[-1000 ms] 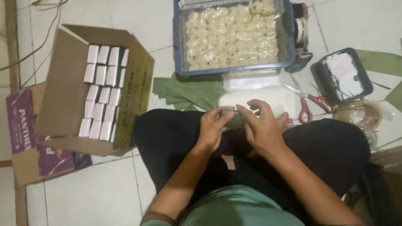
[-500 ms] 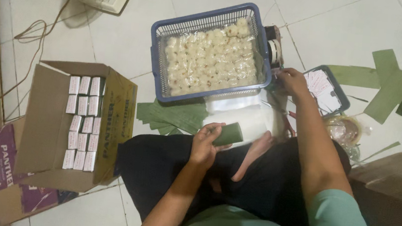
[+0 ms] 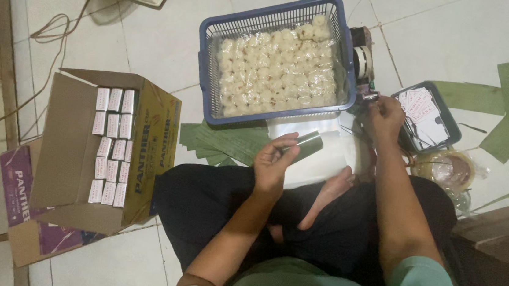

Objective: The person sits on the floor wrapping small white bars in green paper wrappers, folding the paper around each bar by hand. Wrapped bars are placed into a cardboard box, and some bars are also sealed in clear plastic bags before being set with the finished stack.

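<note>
Head view: left hand (image 3: 274,162) grips leaf-wrapped roll (image 3: 307,145) pointing up-right; right hand (image 3: 384,114) pinches tape (image 3: 363,92).

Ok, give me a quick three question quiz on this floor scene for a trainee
1. True or false: the left hand holds a green leaf-wrapped roll.
2. The right hand is nearest to: A the cardboard box, B the tape dispenser, C the cable.
3. What colour is the basket of pale round pieces?

Key: 1 true; 2 B; 3 blue.
</note>
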### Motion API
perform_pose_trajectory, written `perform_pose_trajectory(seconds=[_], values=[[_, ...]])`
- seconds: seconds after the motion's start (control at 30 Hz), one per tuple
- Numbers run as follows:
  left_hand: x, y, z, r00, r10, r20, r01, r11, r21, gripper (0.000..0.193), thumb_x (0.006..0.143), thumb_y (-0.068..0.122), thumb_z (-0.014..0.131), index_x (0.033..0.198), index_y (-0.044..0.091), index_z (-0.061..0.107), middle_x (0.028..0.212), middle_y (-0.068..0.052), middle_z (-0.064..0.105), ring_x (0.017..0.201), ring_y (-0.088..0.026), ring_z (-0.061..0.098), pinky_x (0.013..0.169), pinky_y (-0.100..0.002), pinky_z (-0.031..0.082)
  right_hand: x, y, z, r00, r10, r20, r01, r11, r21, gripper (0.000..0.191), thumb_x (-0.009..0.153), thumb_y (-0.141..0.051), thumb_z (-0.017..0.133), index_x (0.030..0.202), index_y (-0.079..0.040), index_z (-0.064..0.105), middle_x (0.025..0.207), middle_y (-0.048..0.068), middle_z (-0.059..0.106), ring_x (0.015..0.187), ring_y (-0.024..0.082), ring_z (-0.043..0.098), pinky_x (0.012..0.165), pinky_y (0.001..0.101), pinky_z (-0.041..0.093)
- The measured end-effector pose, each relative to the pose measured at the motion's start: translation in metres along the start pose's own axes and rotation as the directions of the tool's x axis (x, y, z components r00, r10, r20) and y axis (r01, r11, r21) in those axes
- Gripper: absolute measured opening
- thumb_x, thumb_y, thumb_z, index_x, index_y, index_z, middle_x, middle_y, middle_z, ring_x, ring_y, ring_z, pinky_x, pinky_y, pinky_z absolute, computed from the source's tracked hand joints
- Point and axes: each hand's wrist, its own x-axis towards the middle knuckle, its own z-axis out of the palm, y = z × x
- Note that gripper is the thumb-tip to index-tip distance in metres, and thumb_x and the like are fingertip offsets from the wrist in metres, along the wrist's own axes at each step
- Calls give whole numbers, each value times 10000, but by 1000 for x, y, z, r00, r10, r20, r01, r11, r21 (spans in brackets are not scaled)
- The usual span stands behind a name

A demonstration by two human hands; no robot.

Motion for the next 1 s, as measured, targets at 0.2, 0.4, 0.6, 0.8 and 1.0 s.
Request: perform_pose_trajectory(seconds=[0.2, 0.4, 0.6, 0.8, 1.0], values=[[-16, 33, 4, 984, 178, 21, -177, 946, 271, 152, 906, -75, 727, 1031, 10, 740, 1278, -152, 694, 1171, -232, 670, 933, -324, 577, -5, -22, 1, 992, 102, 68, -87, 977, -193, 176, 948, -139, 735, 1002, 28, 740, 850, 197, 712, 761, 248, 695, 745, 342, 528], [-24, 72, 6, 845, 467, 259, -522, 618, 588, 199, 876, -97, 737, 1023, 37, 746, 1239, -115, 719, 1237, -270, 697, 994, -362, 587, -44, -144, -29, 907, 223, 358, -356, 860, 364, 196, 897, -31, 757, 1078, 45, 768, 915, 61, 743, 760, 111, 648, 705, 245, 520], [-44, 84, 4, 873, 441, 207, -475, 676, 564, 207, 868, -90, 756, 1031, 37, 741, 1210, -105, 693, 1164, -254, 680, 907, -343, 598, -101, -236, -32, 770, 231, 595, -513, 778, 362, 445, 802, -53, 787, 1197, -68, 584, 706, 31, 667, 667, 119, 652, 610, 254, 524], [-40, 75, -19, 968, 247, -33, -235, 949, 209, 183, 884, -64, 767, 1032, 37, 731, 1192, -81, 631, 1073, -189, 625, 879, -274, 525, -140, -240, -30, 898, -152, 413, 21, 952, 305, 370, 917, -11, 787, 1231, -34, 594, 824, 81, 648, 780, 154, 610, 720, 280, 495], [-64, 90, -36, 903, 407, 138, -419, 763, 492, 174, 868, -51, 778, 1009, 44, 743, 1202, -95, 663, 1163, -209, 680, 881, -295, 593, -155, -244, -50, 898, -239, 369, -153, 617, 772, 447, 976, 36, 707, 1356, -71, 496, 1017, 93, 667, 903, 127, 651, 862, 263, 542]])
